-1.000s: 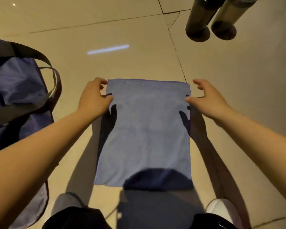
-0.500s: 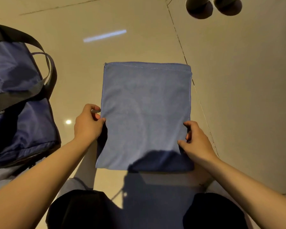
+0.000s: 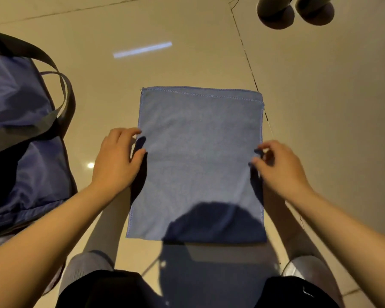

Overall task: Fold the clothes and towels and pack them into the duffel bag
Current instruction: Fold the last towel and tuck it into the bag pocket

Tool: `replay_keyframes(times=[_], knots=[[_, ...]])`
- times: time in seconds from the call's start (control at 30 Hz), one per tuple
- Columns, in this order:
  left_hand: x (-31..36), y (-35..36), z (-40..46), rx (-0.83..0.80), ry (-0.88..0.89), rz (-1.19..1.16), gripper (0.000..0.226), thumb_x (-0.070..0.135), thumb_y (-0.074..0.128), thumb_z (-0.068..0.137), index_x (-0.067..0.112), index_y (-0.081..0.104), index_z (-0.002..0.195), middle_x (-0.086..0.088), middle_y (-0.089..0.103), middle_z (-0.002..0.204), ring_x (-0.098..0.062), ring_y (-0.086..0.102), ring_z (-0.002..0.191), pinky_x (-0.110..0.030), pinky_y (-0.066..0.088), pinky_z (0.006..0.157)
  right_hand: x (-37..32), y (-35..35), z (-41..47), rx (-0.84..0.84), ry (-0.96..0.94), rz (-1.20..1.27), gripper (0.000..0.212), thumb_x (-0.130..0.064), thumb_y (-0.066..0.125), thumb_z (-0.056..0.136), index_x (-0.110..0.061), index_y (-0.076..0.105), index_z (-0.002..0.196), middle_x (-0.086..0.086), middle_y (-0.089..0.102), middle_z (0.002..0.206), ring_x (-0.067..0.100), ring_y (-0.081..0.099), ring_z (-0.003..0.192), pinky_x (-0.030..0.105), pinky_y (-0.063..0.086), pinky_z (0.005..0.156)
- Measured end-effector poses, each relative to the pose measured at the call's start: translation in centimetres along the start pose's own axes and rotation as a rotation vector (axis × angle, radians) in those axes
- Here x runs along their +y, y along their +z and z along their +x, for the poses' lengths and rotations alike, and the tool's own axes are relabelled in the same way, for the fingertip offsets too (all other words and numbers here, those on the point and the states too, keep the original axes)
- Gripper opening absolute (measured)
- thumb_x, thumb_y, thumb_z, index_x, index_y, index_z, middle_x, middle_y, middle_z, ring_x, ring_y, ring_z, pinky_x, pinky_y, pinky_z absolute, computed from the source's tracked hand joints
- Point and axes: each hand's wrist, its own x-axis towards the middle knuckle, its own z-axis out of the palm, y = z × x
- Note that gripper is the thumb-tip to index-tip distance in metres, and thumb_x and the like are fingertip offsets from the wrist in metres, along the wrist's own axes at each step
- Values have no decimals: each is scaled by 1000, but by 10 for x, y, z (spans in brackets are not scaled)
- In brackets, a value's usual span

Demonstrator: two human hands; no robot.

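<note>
Looking down from the head camera, I have a blue towel (image 3: 198, 165) lying flat on the tiled floor (image 3: 320, 107), folded into an upright rectangle with a stitched hem along its far edge. At the far right corner the layers sit slightly offset, so a second edge shows. A rounded shadow covers the towel's near edge at 6 o'clock.

My left hand (image 3: 116, 161) sits at the towel's left edge, at about 9 o'clock from its centre, fingers loosely curled with the thumb tip and a fingertip touching the cloth edge; I cannot tell whether it actually pinches the fabric. My right hand (image 3: 280, 165) is at the right edge, at about 3 o'clock, thumb and forefinger brought close together right at the hem; it is motion-blurred, so whether it grips the cloth is also unclear.

The navy duffel bag (image 3: 20, 141) rests on the floor at 9 o'clock, well to the left of the towel and apart from it, its dark webbing straps (image 3: 53, 94) looping over the top toward the towel side.

At 1 o'clock, near the top of the view, two dark cylindrical legs (image 3: 296, 12) stand on the floor. At 6 o'clock my dark trousers (image 3: 111, 290) and pale shoes (image 3: 87, 265) show.
</note>
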Motion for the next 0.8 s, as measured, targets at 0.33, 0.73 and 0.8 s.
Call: replay_keyframes(times=[0.33, 0.73, 0.8], knots=[[9, -4, 162, -202, -200, 34, 58, 29, 72, 86, 10, 48, 134, -20, 50, 132, -38, 53, 114, -45, 44, 95, -32, -23, 151, -39, 157, 65, 47, -17, 65, 89, -14, 44, 131, 11, 51, 126, 35, 61, 100, 48, 53, 85], [18, -34, 133, -106, -161, -665, 28, 2, 72, 81, 22, 55, 76, 1, 57, 74, -9, 54, 65, -17, 47, 59, -39, -57, 101, -8, 15, 665, 17, -5, 56, 94, -19, 48, 99, 8, 53, 70, 12, 57, 42, 27, 51, 42], [19, -48, 105, -134, -52, -719, 29, 2, 73, 79, 29, 63, 78, 7, 65, 79, -4, 60, 71, -15, 51, 67, -31, -65, 68, -87, -44, 817, 27, -6, 61, 90, -19, 50, 110, 7, 59, 73, 14, 64, 51, 26, 57, 53]])
